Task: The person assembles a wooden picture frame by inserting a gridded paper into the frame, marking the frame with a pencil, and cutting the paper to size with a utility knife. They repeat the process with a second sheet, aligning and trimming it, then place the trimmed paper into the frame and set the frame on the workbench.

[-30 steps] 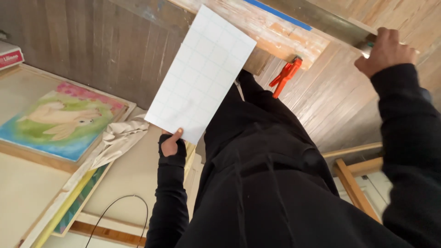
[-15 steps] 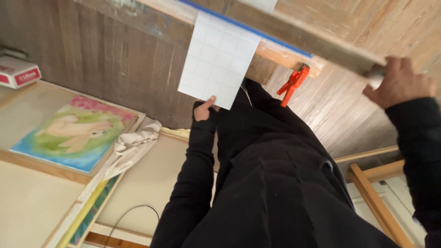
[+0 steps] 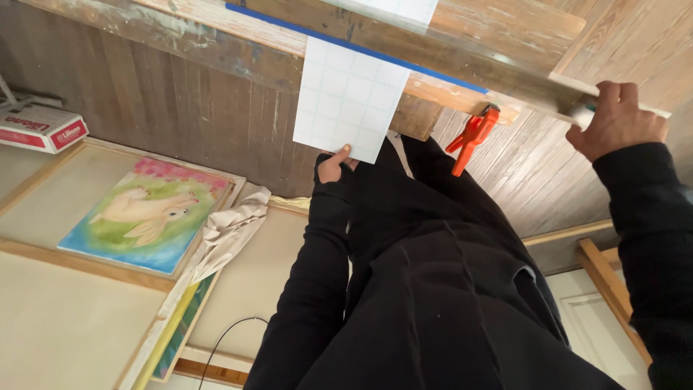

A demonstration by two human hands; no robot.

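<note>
My left hand (image 3: 334, 167) pinches the lower corner of a white gridded sheet (image 3: 349, 97). The sheet's upper part slips under a clear panel on the wooden bench (image 3: 216, 29), beside a strip of blue tape (image 3: 346, 45). My right hand (image 3: 612, 120) grips the end of a long metal straightedge (image 3: 534, 90) that lies across the bench edge. An orange spring clamp (image 3: 471, 137) hangs from the bench edge between my two hands. My black sleeves and black clothing fill the lower middle of the view.
A painting of a pale animal on green and pink (image 3: 141, 214) lies on the floor at left, with a crumpled cloth (image 3: 227, 235) beside it. A red and white box (image 3: 42, 128) sits far left. Wooden frames (image 3: 603, 271) lie at right; a thin cable (image 3: 224, 339) runs below.
My left hand has lifted the gridded sheet up and to the right, so its top now goes under the clear panel. My right hand has stayed on the straightedge.
</note>
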